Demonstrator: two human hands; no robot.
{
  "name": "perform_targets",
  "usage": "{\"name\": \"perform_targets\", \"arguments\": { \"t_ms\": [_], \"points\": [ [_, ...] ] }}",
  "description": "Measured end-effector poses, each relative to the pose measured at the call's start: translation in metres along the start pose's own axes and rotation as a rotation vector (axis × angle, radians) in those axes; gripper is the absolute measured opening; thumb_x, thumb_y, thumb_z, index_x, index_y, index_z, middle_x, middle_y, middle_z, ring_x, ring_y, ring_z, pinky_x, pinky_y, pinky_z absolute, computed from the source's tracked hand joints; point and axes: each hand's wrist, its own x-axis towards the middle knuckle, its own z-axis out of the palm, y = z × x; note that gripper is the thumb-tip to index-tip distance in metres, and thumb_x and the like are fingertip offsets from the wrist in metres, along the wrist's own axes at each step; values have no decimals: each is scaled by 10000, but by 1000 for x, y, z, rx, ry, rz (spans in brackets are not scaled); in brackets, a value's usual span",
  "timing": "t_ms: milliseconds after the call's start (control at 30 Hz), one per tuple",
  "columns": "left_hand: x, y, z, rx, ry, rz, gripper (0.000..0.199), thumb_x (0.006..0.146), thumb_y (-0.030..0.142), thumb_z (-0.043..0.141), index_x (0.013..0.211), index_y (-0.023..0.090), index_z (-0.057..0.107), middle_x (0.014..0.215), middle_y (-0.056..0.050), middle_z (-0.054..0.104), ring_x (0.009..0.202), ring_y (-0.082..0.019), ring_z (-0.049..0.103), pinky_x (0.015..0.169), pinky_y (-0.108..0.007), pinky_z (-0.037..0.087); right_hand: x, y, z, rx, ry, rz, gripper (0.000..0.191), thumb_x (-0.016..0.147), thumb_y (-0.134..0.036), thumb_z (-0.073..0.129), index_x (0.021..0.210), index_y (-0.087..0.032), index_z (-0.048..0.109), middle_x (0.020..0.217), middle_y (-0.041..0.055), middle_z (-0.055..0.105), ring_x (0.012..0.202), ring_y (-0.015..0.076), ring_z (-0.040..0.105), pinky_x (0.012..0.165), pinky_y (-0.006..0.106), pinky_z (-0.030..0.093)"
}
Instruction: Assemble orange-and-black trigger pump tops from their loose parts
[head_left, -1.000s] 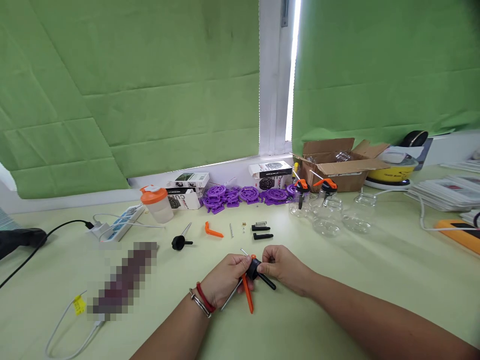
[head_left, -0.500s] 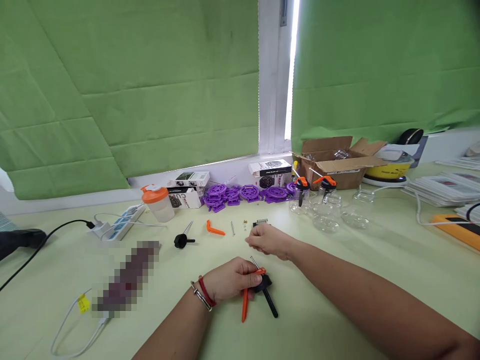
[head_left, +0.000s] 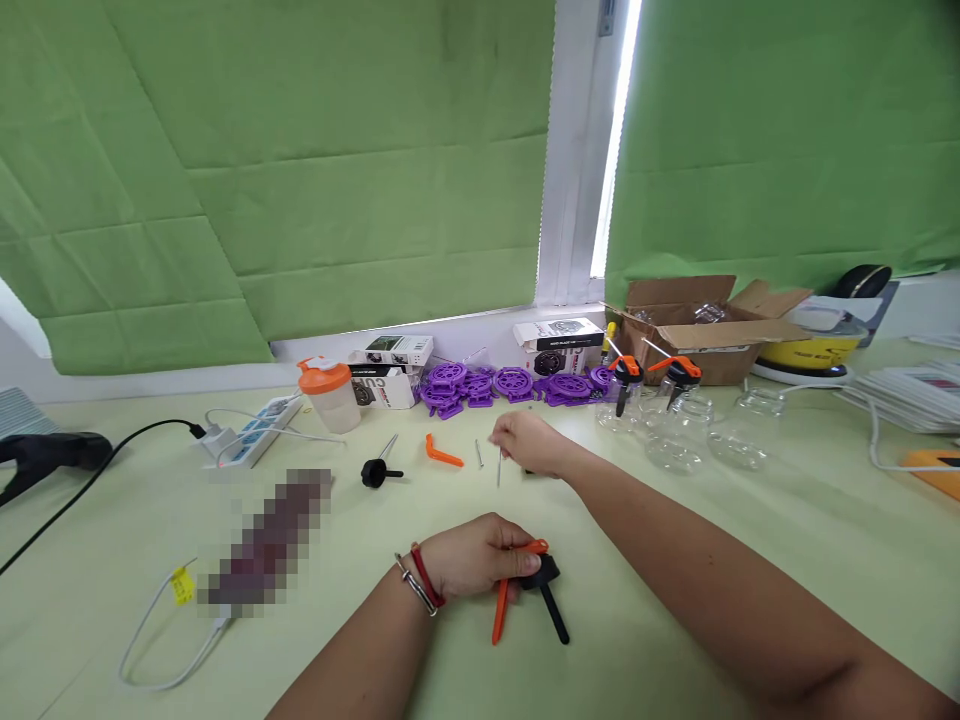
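My left hand is closed around a black dispenser cap with a stick-like black handle. An orange lever is pinched against the cap under my thumb. Farther forward, the fingers of my right hand are closed on the upper end of a thin metal rod, which points down toward the table. Just left of it lie a short metal pin and a loose orange lever. Another black cap with a metal rod rests farther left. Small parts behind my right hand are mostly hidden.
Purple plastic rings line the back between printed boxes. Clear jars and an open carton stand right. A shaker bottle, a power strip and cables occupy the left.
The metal rod that stuck up from the cap is gone from there, and my right hand has moved forward with a thin rod in its fingers. My left hand keeps its grip.
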Motion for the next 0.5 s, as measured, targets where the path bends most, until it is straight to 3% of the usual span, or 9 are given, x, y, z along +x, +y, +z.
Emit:
{"name": "perform_targets", "arguments": {
  "t_ms": [33, 100, 167, 267, 367, 500],
  "points": [
    [0, 0, -1, -10, -7, -3, 387, 703, 558, 606, 704, 171, 594, 554, 28, 491, 497, -96, 474, 507, -217, 346, 6, -1, 3, -42, 109, -25, 241, 861, -320, 438, 787, -159, 601, 647, 21, 590, 499, 96, 482, 469, 215, 342],
    [-2, -2, -3, -20, -31, -13, 372, 704, 549, 614, 726, 177, 608, 553, 27, 507, 504, -102, 497, 508, -213, 345, 15, -3, 14, -223, 189, -92, 261, 907, -305, 377, 885, -158, 591, 762, 46, 620, 639, 128, 554, 569, 227, 398],
    [-4, -3, -8, -30, -73, -33, 358, 708, 539, 618, 737, 183, 615, 533, 27, 515, 494, -107, 507, 492, -209, 322, 20, -4, 28, -455, 140, -165, 269, 932, -284, 352, 947, -143, 580, 883, 85, 627, 796, 163, 584, 694, 251, 422],
    [-11, -3, -17, -49, -124, -55, 349, 710, 531, 621, 734, 183, 616, 518, 27, 521, 462, -99, 486, 464, -206, 272, 20, -4, 48, -584, 47, -222, 240, 927, -228, 368, 958, -132, 585, 953, 125, 610, 877, 197, 590, 781, 293, 417],
    [-17, -2, -28, -91, -40, -2, 362, 712, 535, 617, 748, 175, 623, 540, 23, 539, 459, -88, 444, 465, -212, 239, 18, -1, 59, -608, -2, -247, 219, 905, -165, 386, 965, -135, 595, 971, 134, 599, 907, 215, 588, 791, 316, 418],
    [-20, -4, -38, -177, 106, 72, 399, 732, 551, 587, 778, 156, 617, 540, 16, 533, 475, -87, 410, 468, -220, 216, 18, 3, 58, -576, -27, -257, 189, 880, -203, 459, 862, -135, 634, 936, 115, 607, 884, 205, 595, 760, 290, 421]
  ]
}}
